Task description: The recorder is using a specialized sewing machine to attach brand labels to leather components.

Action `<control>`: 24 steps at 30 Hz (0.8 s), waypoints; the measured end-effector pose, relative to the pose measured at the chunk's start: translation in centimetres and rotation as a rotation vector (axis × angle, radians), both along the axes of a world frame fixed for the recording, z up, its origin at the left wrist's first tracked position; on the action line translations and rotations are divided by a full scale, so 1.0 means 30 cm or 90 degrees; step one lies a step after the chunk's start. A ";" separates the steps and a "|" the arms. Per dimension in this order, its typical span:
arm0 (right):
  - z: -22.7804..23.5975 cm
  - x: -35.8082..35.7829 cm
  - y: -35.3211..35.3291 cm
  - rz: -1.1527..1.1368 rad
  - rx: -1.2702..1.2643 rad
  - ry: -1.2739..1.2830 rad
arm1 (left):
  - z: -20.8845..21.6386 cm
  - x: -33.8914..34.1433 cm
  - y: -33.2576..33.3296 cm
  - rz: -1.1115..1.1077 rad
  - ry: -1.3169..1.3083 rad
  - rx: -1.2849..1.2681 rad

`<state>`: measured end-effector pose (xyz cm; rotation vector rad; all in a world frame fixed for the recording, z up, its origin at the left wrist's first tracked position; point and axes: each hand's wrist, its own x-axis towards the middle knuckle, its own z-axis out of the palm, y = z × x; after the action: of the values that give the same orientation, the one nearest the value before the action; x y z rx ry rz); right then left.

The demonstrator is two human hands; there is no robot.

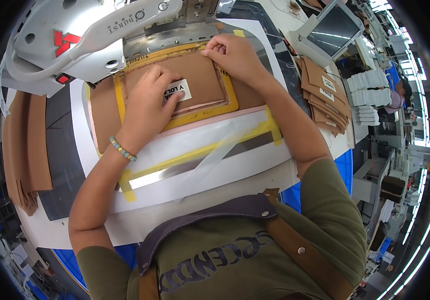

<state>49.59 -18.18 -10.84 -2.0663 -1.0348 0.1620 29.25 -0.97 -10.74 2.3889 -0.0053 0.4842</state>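
Note:
A yellow rectangular frame [232, 102] lies over brown fabric [106, 106] under the sewing machine head. Inside the frame is a brown fabric panel [202, 82], and on it sits a small white label [187, 89] with dark print. My left hand [147, 102] rests over the label's left side, thumb and fingers apart, the thumb touching the label. It partly hides the print. At the frame's far right corner, my right hand [235, 60] has its fingers curled together in a pinch. Whatever lies between those fingertips is too small to make out.
The grey-white machine head [70, 40] overhangs the far left. Brown fabric pieces [27, 150] hang at the left edge. Stacked brown pieces with white labels [325, 95] lie at right, below a monitor [332, 32]. A white sheet with yellow tape [200, 155] lies in front.

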 end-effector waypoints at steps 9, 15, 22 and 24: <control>-0.018 0.005 0.006 -0.020 -0.036 -0.102 | -0.050 0.068 -0.040 -0.094 -0.062 0.244; -0.022 0.004 0.011 -0.020 -0.016 -0.114 | -0.049 0.084 -0.052 -0.110 -0.011 0.266; -0.007 -0.002 0.014 -0.057 -0.043 -0.029 | -0.053 0.086 -0.048 -0.104 -0.009 0.257; 0.000 -0.002 0.012 -0.053 -0.054 -0.024 | -0.050 0.089 -0.045 -0.111 -0.005 0.254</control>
<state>49.53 -17.83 -10.85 -2.1923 -0.9767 0.1272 31.91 -2.32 -12.23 2.7422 -0.3398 0.4411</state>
